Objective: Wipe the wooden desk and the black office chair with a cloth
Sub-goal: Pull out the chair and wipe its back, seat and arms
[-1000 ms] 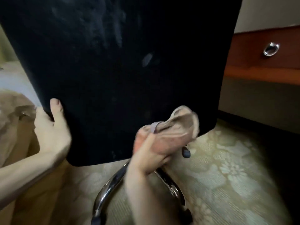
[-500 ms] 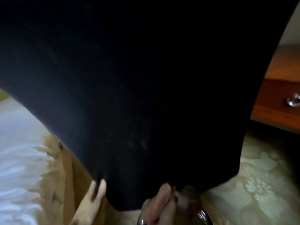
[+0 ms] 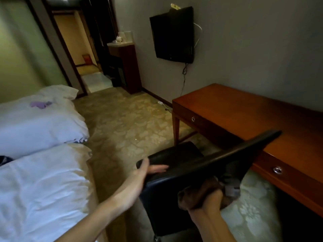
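The black office chair [image 3: 176, 158] stands low in the middle, its backrest seen edge-on as a dark slanted band toward the desk. My left hand [image 3: 148, 169] grips the left end of the backrest, thumb on top and fingers over the front. My right hand [image 3: 208, 198] holds a bunched brown cloth [image 3: 194, 193] against the rear of the backrest, low down. The wooden desk [image 3: 244, 112] runs along the right wall behind the chair, with two round metal drawer pulls.
A bed [image 3: 40, 180] with white pillows fills the left side. Patterned carpet [image 3: 125, 123] lies between bed and desk. A black television [image 3: 173, 34] hangs on the wall, a dark cabinet [image 3: 127, 67] stands beyond it, and a doorway opens at the far left.
My head has lifted from close against the chair back to a view over the whole room. My left hand has moved from the lower edge to the backrest's end. The cloth stays in my right hand.
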